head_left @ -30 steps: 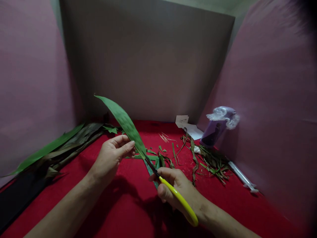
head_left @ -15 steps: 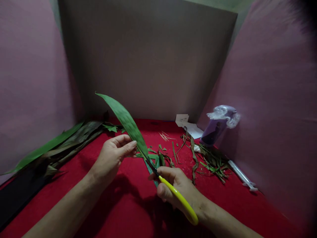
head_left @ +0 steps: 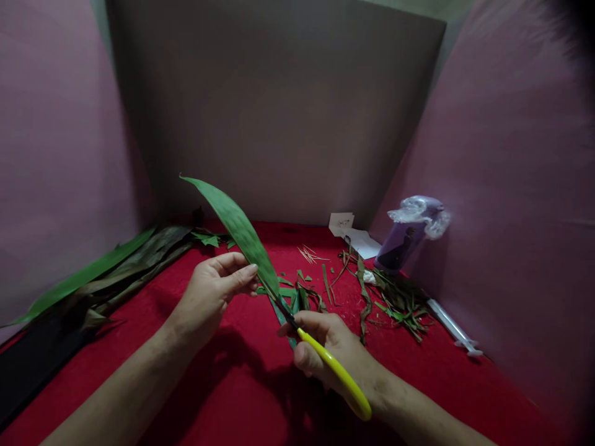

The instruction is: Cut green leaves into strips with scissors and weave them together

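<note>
Red cloth covers the worktop [head_left: 223, 378], which is enclosed by pink side panels and a grey back board [head_left: 279, 111].

Left hand [head_left: 211, 291]: fingers curled, thumb and fingertips pinching the lower edge of a long green leaf [head_left: 235, 223]. The leaf is held clear of the worktop, rising up and to the left to a pointed tip in front of the back board.

Right hand [head_left: 330, 353]: closed around the yellow handle of a pair of scissors [head_left: 325, 363]. The dark blades point up and to the left and meet the base of the leaf just beside the left thumb. How far the blades are parted cannot be told.

Surroundings:
- Green trimmings [head_left: 302, 297] lie on the cloth directly behind the scissors.
- A looser heap of strips [head_left: 397, 303] lies to the right, near a purple bottle [head_left: 400, 244] capped with crumpled clear plastic.
- A white plastic syringe [head_left: 453, 331] lies beside the right panel.
- Thin pale sticks [head_left: 309, 254] and paper scraps [head_left: 356, 240] sit toward the back.
- A pile of long leaves [head_left: 125, 263], green and brownish, lies along the left panel, well apart from both hands.
</note>
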`<state>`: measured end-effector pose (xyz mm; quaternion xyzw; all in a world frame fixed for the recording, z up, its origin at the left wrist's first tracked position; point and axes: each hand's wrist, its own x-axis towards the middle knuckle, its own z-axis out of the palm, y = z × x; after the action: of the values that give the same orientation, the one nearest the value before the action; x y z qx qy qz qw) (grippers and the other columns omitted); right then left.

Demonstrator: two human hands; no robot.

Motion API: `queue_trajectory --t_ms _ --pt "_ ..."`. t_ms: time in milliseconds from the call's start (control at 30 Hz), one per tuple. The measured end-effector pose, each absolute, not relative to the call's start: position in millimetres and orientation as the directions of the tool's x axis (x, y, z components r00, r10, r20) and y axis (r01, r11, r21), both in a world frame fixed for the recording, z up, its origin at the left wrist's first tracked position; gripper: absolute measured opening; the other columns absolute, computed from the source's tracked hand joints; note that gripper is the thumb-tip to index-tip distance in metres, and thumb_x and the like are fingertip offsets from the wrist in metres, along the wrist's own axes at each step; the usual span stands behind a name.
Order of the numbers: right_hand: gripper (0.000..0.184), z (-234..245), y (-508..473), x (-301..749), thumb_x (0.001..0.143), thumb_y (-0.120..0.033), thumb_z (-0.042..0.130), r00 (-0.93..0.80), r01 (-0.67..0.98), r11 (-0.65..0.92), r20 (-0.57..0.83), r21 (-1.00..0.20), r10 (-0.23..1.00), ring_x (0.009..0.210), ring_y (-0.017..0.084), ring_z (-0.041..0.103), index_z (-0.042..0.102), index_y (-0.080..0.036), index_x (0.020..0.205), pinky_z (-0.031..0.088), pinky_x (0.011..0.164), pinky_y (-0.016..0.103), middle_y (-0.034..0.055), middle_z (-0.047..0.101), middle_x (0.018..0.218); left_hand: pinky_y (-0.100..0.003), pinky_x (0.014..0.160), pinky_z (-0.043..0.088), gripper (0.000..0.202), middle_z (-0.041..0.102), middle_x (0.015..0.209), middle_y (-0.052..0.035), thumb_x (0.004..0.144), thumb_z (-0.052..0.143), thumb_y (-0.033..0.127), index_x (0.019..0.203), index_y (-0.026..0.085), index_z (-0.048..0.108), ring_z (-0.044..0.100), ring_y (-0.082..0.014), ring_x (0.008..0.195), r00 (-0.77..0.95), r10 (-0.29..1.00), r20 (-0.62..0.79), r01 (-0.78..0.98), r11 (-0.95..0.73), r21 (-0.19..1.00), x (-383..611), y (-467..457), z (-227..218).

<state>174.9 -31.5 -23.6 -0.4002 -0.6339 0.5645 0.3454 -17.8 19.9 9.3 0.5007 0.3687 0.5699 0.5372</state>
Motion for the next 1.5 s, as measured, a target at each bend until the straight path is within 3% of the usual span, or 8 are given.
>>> queue_trajectory --t_ms 733,1500 --pt "0.054 -21.1 -31.4 173.6 0.063 -0.06 0.065 -0.482 0.031 -0.006 -0.02 -0.999 0.876 0.044 0.004 0.028 0.058 -0.013 0.089 0.019 0.037 0.018 -0.0077 0.035 0.054 -0.02 0.056 0.048 0.008 0.063 0.06 0.0018 0.065 0.07 0.017 0.067 0.015 0.063 0.057 -0.0086 0.053 0.081 0.983 0.163 -0.254 -0.138 0.957 -18.2 20.3 10.0" --pt "0.032 -26.0 -28.2 173.3 0.067 -0.04 0.069 -0.462 0.052 -0.009 -0.032 -0.999 0.886 0.041 0.003 0.025 0.058 -0.014 0.082 0.018 0.037 0.018 -0.0088 0.036 0.052 -0.02 0.057 0.047 0.007 0.063 0.062 0.0012 0.066 0.069 0.018 0.067 0.015 0.063 0.057 -0.0087 0.054 0.081 0.983 0.162 -0.24 -0.139 0.961 -18.8 20.2 10.4"
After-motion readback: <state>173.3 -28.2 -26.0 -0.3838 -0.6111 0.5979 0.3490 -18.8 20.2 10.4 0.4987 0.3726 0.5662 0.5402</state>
